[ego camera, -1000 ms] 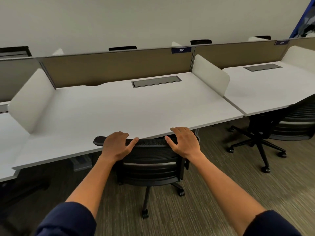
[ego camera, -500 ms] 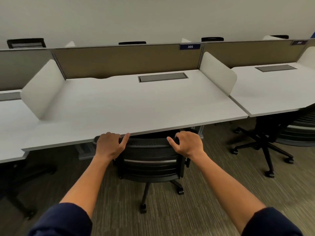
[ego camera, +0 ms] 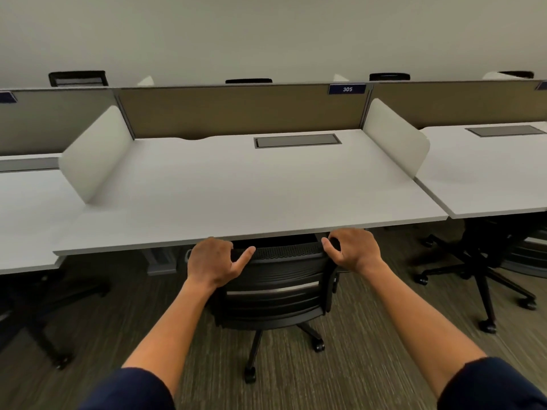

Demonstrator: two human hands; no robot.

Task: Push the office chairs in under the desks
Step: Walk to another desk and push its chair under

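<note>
Both hands clamped on the top rail of the black mesh office chair [ego camera: 275,288]: left hand [ego camera: 211,261] curled over the left end with the thumb stretched along the rail, right hand [ego camera: 353,251] wrapped around the right corner. Spread wide toward the two ends, probably to keep the swivelling back from turning and to drive the castors straight. Arms nearly straight, a sign of a push close to its end. Seat out of sight beneath the white table [ego camera: 236,196], backrest top right at the front edge, so chair judged almost fully in; only the back and the star base with castors showing over the carpet [ego camera: 370,350]. Knuckles close to the table edge, hence a risk of pinching with any further shove. To the right, a second chair [ego camera: 485,261] partly under the neighbouring table [ego camera: 488,179], its base angled out, likely the next one to straighten. To the far left, a dark chair base [ego camera: 44,315] below another table, too dim to judge.
</note>
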